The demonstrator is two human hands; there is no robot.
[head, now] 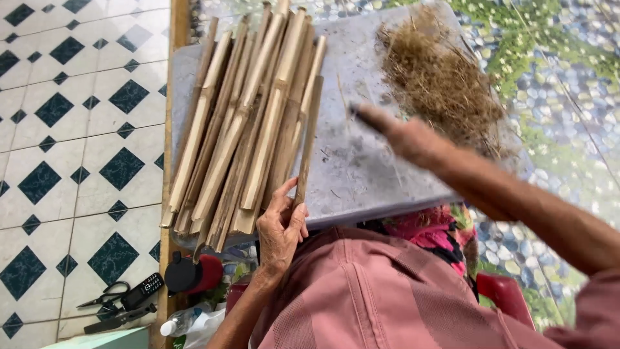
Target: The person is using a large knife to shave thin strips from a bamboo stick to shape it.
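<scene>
- Bamboo strips (245,123) lie in a loose fan on the grey bench (361,174), near ends overhanging the near edge; a heap of dry fibre (439,77) sits well apart at the far right corner
- Left hand (281,229) is at the near edge; thumb and fingers pinch the lower end of one thin strip (307,129) at the right side of the fan, a light, narrow grip closed on that strip alone
- Right hand (403,136) is over the bare middle of the bench, blurred, one finger stretched toward the strips; whether it holds anything I cannot tell
- Judged from this: the strip is best drawn clear with the pinch kept low and firm; the neighbours lie touching and would drag along if it is pulled sideways
- Hard to see: the far ends of the strips are cut off at the top; a pink garment hides the lap and the bench's underside
- On the tiled floor, left: scissors (103,294), a small phone (143,289), a red flask (194,274); a bottle (184,320) is only partly in view
</scene>
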